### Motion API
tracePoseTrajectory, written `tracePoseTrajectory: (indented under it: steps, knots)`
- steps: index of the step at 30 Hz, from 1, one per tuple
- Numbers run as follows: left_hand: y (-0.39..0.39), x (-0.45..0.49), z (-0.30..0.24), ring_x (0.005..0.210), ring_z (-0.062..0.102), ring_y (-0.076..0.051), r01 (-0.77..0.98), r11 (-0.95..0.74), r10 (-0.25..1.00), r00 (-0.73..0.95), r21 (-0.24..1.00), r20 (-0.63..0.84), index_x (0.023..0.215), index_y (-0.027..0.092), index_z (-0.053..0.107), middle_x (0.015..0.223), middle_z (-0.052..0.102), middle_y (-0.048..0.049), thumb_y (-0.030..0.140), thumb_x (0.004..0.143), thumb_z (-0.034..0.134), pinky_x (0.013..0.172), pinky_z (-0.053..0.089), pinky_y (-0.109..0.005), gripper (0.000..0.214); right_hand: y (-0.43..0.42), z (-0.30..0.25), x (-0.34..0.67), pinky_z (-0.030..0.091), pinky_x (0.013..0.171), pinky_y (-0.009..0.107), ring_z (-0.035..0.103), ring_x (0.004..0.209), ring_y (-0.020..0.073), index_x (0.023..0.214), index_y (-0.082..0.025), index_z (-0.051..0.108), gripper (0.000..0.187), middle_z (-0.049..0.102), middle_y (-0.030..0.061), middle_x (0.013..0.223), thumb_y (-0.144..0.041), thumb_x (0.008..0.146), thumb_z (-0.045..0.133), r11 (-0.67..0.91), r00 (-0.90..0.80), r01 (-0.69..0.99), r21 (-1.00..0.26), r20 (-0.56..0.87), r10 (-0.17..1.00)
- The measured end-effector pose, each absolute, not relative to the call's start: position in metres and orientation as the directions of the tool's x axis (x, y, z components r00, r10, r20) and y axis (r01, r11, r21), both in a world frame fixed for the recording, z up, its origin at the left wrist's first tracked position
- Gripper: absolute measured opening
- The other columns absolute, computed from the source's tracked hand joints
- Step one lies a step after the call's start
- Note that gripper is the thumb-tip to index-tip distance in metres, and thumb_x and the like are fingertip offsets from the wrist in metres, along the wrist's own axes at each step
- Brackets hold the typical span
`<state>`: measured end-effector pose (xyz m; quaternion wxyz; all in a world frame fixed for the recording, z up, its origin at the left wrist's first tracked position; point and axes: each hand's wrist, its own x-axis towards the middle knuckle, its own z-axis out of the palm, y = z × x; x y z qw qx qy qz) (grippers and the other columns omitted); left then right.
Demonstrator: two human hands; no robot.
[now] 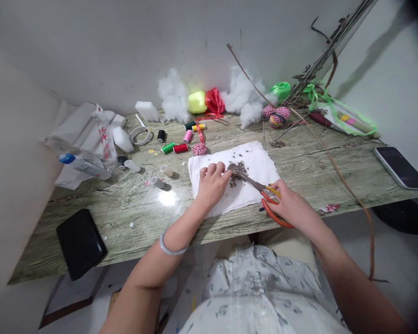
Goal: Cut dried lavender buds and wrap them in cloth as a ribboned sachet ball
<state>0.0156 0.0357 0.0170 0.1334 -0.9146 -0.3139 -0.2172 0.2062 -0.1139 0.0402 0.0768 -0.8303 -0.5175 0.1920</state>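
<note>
A pair of scissors (254, 183) with orange and yellow handles is gripped by my right hand (294, 204), its fingers in the loops. The blades point left over a small heap of dark dried plant bits (238, 168). My left hand (212, 183) is at the left side of the heap, fingers curled and pinched together by the blade tips. Whatever is in that pinch is too small to make out. Under the heap and my left hand lies a white cloth (261, 160), with loose crumbs scattered around the heap.
Thread spools (180, 148), a tape roll (141, 136), cotton stuffing (174, 97) and a glue bottle (83, 166) stand behind and left. A black case (81, 243) overhangs the front edge. Dry stems (315, 62) lean at right, a long one crossing the table near a phone (402, 167).
</note>
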Motion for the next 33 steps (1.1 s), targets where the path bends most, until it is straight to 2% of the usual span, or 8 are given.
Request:
tracePoseTrajectory:
  steps: [4, 7, 12, 20, 23, 27, 33]
  knots:
    - [0.0362, 0.0152, 0.0174, 0.091, 0.045, -0.022, 0.628, -0.777, 0.550, 0.706, -0.037, 0.445, 0.085, 0.024, 0.060, 0.099, 0.058, -0.0069, 0.018, 0.089, 0.049, 0.076, 0.028, -0.038, 0.012, -0.1140, 0.0387, 0.2089, 0.028, 0.050, 0.026, 0.059, 0.059, 0.0231, 0.100, -0.024, 0.044, 0.037, 0.065, 0.0032, 0.071, -0.053, 0.079, 0.053, -0.440, 0.394, 0.843, -0.310, -0.203, 0.897]
    - [0.0360, 0.0153, 0.0180, 0.092, 0.046, -0.022, 0.628, -0.778, 0.562, 0.703, -0.009, 0.437, 0.084, 0.024, 0.060, 0.099, 0.058, -0.0072, 0.018, 0.089, 0.050, 0.076, 0.027, -0.038, 0.013, -0.1156, 0.0369, 0.2113, 0.029, 0.051, 0.026, 0.060, 0.061, 0.0233, 0.099, -0.024, 0.044, 0.034, 0.066, 0.0043, 0.074, -0.051, 0.080, 0.052, -0.461, 0.423, 0.816, -0.349, -0.185, 0.887]
    - [0.0353, 0.0152, 0.0181, 0.090, 0.045, -0.022, 0.634, -0.771, 0.545, 0.703, -0.056, 0.456, 0.085, 0.024, 0.059, 0.099, 0.059, -0.0058, 0.019, 0.090, 0.049, 0.075, 0.027, -0.038, 0.012, -0.1183, 0.0352, 0.2125, 0.032, 0.052, 0.026, 0.062, 0.066, 0.0232, 0.108, -0.023, 0.041, 0.045, 0.068, 0.0084, 0.087, -0.055, 0.079, 0.052, -0.465, 0.409, 0.789, -0.401, -0.220, 0.885]
    - [0.0354, 0.0152, 0.0172, 0.089, 0.045, -0.022, 0.634, -0.771, 0.541, 0.700, -0.059, 0.466, 0.085, 0.024, 0.058, 0.099, 0.059, -0.0054, 0.018, 0.090, 0.050, 0.075, 0.026, -0.038, 0.011, -0.1181, 0.0303, 0.2076, 0.033, 0.052, 0.026, 0.062, 0.066, 0.0227, 0.108, -0.022, 0.042, 0.047, 0.067, 0.0071, 0.084, -0.056, 0.077, 0.053, -0.445, 0.380, 0.796, -0.411, -0.233, 0.895]
    - [0.0356, 0.0153, 0.0173, 0.090, 0.044, -0.022, 0.639, -0.766, 0.540, 0.698, -0.069, 0.470, 0.085, 0.024, 0.058, 0.098, 0.059, -0.0046, 0.019, 0.090, 0.050, 0.075, 0.026, -0.038, 0.011, -0.1166, 0.0311, 0.2063, 0.032, 0.051, 0.026, 0.061, 0.064, 0.0232, 0.108, -0.022, 0.043, 0.048, 0.067, 0.0075, 0.084, -0.057, 0.077, 0.053, -0.451, 0.398, 0.809, -0.376, -0.214, 0.892]
    - [0.0361, 0.0154, 0.0183, 0.092, 0.044, -0.023, 0.649, -0.761, 0.582, 0.687, -0.008, 0.434, 0.085, 0.024, 0.060, 0.100, 0.058, -0.0059, 0.021, 0.091, 0.049, 0.075, 0.026, -0.038, 0.013, -0.1151, 0.0317, 0.2062, 0.031, 0.050, 0.026, 0.062, 0.066, 0.0241, 0.107, -0.022, 0.044, 0.047, 0.067, 0.0072, 0.083, -0.056, 0.076, 0.055, -0.430, 0.395, 0.846, -0.316, -0.172, 0.902]
    - [0.0380, 0.0162, 0.0186, 0.092, 0.043, -0.023, 0.656, -0.750, 0.628, 0.666, 0.084, 0.403, 0.085, 0.024, 0.063, 0.100, 0.057, -0.0066, 0.026, 0.093, 0.047, 0.072, 0.026, -0.036, 0.018, -0.1161, 0.0329, 0.2071, 0.029, 0.050, 0.026, 0.061, 0.062, 0.0236, 0.101, -0.025, 0.046, 0.041, 0.068, 0.0037, 0.075, -0.054, 0.075, 0.058, -0.400, 0.369, 0.858, -0.323, -0.156, 0.916]
